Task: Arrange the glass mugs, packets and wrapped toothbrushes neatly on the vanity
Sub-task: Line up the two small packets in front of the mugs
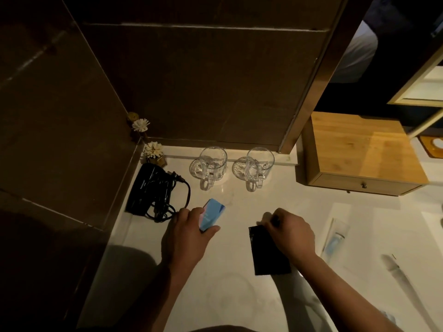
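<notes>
- Blue packet (212,213) is sitting in the left hand (189,233), pinched between thumb and fingers, tilted, just in front of the left glass mug (212,164).
- Black packet (268,250) is lying flat on the white vanity (230,295), in front of the right glass mug (258,166); the right hand (291,232) is closing its fingertips on the packet's far corner.
- Both mugs are standing upright side by side, apart, at the back wall, handles pointing toward the person.
- Wrapped toothbrush (334,237) is lying to the right of the black packet, well apart from the mugs; a second wrapped item (398,271) is lying farther right, blurred.
- Black hair dryer (149,188) with coiled cord is resting left of the left mug, near the left hand.
- Small flower ornament (153,152) is standing in the corner, behind the dryer.
- Wooden drawer box (359,152) is sitting right of the right mug.
</notes>
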{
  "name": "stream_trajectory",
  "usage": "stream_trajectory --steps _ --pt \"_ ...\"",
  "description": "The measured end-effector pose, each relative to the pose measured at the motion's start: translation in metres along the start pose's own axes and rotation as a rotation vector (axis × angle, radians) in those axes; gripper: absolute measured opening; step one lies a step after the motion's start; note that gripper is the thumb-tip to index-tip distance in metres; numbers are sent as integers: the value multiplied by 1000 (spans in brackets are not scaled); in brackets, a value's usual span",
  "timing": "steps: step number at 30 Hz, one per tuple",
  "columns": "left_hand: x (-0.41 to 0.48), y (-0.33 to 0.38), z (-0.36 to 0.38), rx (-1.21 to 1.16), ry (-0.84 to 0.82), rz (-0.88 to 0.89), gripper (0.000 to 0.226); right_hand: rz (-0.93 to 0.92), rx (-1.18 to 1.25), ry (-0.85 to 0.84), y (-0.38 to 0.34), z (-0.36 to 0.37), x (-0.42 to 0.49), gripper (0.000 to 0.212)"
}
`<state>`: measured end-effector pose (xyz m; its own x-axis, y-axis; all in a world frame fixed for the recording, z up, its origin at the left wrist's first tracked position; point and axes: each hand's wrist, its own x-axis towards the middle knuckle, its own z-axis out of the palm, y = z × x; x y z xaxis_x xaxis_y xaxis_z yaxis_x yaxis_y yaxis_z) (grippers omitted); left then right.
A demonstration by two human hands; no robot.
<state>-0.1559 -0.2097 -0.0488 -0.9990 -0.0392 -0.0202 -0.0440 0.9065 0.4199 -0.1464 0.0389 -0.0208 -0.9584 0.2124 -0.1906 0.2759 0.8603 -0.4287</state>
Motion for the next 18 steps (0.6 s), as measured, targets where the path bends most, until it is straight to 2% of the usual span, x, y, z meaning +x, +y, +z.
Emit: stream_trajectory --steps 2,5,8,10,12,14,18 --pt "-7 2 2 -20 -20 -34 74 131 139 34 4 -1 1 22" --pt "-16 -8 5 -51 -52 -10 80 204 317 46 10 -2 -10 15" --pt "-16 -20 5 -8 -60 122 72 104 220 10 15 -5 -27 13" --pt "-12 -21 3 37 -77 201 67 -6 124 -96 18 -7 -33 18" --pt "-8 -18 2 65 -83 233 62 -62 137 -166 19 -7 -33 15" --pt "-7 -15 4 75 -78 216 59 -42 209 -87 17 -7 -30 5" --pt "-11 -11 11 82 -33 150 59 199 479 161 14 -9 -27 12"
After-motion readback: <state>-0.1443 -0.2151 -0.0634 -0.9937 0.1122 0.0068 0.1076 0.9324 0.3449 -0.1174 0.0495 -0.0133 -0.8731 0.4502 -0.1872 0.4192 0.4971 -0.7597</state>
